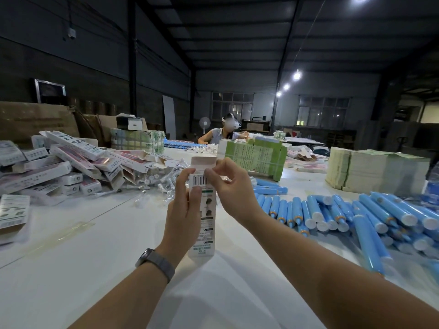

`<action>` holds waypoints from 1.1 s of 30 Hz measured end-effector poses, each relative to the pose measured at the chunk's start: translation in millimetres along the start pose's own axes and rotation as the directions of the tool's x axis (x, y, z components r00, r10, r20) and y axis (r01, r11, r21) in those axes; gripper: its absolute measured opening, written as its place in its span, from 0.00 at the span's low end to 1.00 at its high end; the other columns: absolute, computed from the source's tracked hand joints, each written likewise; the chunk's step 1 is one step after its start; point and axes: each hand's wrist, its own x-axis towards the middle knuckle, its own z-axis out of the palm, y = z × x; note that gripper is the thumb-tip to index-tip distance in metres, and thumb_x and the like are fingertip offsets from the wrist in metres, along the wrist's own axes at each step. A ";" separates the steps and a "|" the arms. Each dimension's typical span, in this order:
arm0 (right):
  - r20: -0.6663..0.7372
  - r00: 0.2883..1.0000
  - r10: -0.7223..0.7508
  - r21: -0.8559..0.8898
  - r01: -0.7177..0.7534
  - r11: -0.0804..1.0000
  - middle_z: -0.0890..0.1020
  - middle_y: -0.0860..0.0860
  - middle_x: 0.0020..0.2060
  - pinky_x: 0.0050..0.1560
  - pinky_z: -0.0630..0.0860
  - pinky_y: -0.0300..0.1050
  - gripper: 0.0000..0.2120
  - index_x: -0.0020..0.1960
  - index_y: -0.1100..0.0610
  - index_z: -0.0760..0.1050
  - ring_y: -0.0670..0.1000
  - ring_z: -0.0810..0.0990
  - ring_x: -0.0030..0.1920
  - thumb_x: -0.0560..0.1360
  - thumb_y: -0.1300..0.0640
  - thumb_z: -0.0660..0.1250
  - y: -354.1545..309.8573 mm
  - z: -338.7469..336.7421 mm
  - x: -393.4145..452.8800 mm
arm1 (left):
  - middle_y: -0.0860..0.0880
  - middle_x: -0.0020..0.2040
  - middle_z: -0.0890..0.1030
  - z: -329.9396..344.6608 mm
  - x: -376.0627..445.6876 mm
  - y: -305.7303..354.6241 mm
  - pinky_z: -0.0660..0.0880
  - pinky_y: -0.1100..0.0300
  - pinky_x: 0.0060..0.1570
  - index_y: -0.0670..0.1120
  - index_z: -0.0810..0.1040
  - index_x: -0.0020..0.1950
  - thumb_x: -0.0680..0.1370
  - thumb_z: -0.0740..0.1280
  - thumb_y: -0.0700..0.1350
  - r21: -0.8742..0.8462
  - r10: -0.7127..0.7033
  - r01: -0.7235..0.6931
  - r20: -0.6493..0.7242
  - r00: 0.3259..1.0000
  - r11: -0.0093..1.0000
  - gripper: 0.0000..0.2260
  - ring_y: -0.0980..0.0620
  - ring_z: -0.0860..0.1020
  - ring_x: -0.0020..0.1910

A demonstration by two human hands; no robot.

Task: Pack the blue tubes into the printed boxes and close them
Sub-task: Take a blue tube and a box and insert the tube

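A tall white printed box (206,224) stands upright above the white table (95,257), its top flap raised and open. My left hand (184,205) grips the box's left side, thumb lying across the front below the barcode. My right hand (228,184) pinches the box's upper right corner beside the flap. Whether a tube is inside cannot be seen. Several blue tubes (370,217) with white caps lie in a heap on the table to the right.
A pile of printed boxes (61,167) covers the left of the table, with small plastic-wrapped pieces (164,179) behind my hands. Green paper bundles (256,157) and stacked sheets (370,169) stand at the back right. Another person (223,134) sits at the far end.
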 end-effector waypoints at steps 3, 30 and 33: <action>-0.047 0.999 0.018 0.084 -0.014 0.996 0.83 0.49 0.43 0.41 0.79 0.42 0.08 0.44 0.52 0.70 0.49 0.83 0.42 0.77 0.58 0.70 3.0 2.2 -5.2 | 0.58 0.42 0.84 1.2 -0.5 -0.2 0.79 0.62 0.32 0.78 0.60 0.60 0.83 0.54 0.56 0.012 0.011 -0.011 0.003 1.000 1.000 0.14 0.56 0.83 0.37; 0.025 0.994 -0.107 -0.182 0.110 0.977 0.82 0.45 0.46 0.43 0.80 0.41 0.09 0.45 0.53 0.78 0.43 0.80 0.42 0.75 0.67 0.69 -5.1 -4.6 -3.8 | 0.45 0.45 0.81 1.0 -0.6 3.6 0.80 0.46 0.38 0.67 0.66 0.63 0.81 0.59 0.49 -0.047 0.000 -0.002 -0.029 1.000 0.999 0.16 0.48 0.82 0.37; 0.028 0.990 -0.137 -0.233 0.139 0.962 0.83 0.47 0.47 0.44 0.80 0.43 0.07 0.46 0.55 0.79 0.44 0.80 0.43 0.75 0.67 0.69 -4.6 -5.2 -4.0 | 0.48 0.47 0.81 1.3 0.3 2.5 0.81 0.54 0.37 0.69 0.66 0.62 0.84 0.60 0.41 -0.052 0.013 -0.014 -0.026 1.000 0.999 0.20 0.51 0.83 0.38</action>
